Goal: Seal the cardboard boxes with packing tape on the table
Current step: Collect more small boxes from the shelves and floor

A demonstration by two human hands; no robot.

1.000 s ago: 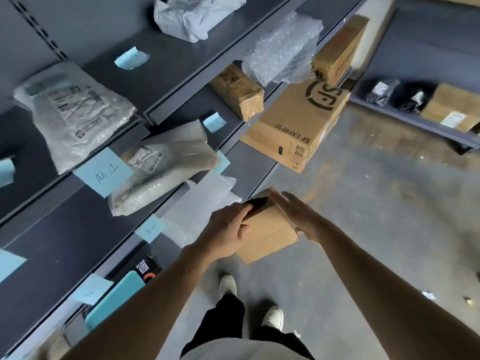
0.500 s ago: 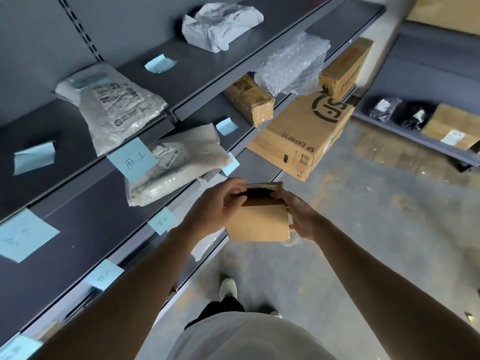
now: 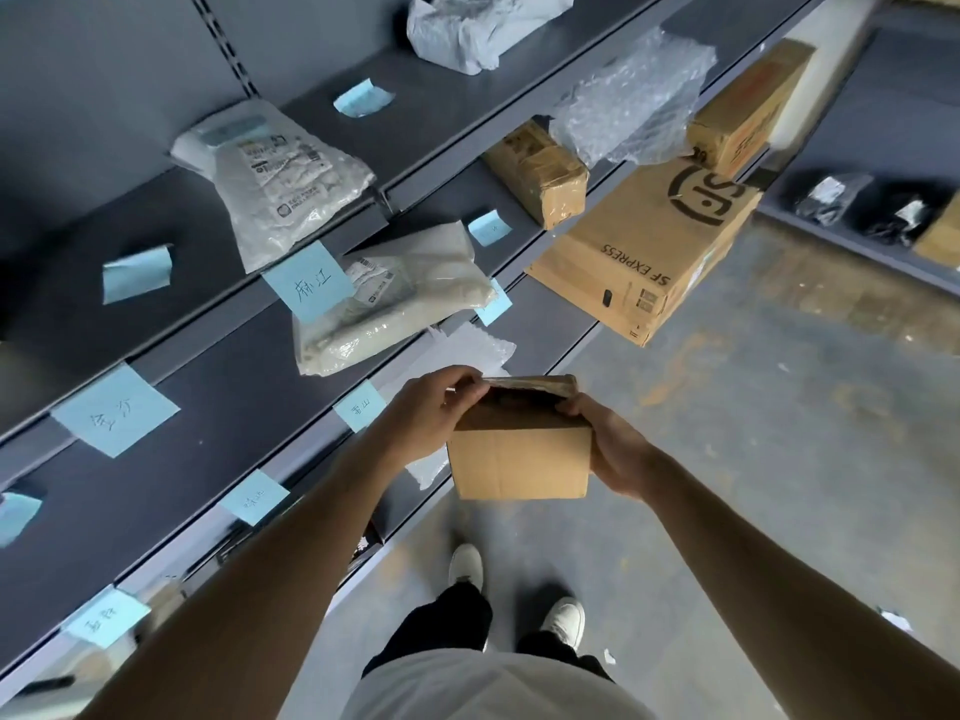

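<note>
Cardboard box [image 3: 519, 459] held mid-air: my left hand [image 3: 431, 413] pinches its top edge, my right hand [image 3: 613, 449] grips its side, its interior too dark to see.

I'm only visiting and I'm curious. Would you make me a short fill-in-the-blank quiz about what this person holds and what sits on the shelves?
1. The left hand and right hand grip one small box made of ____.
2. The big box on the shelf is printed SF ____.
3. The sticky notes on the shelf edges are coloured ____.
4. The person's shoes are ____.

Missing words: cardboard; EXPRESS; blue; white
</note>
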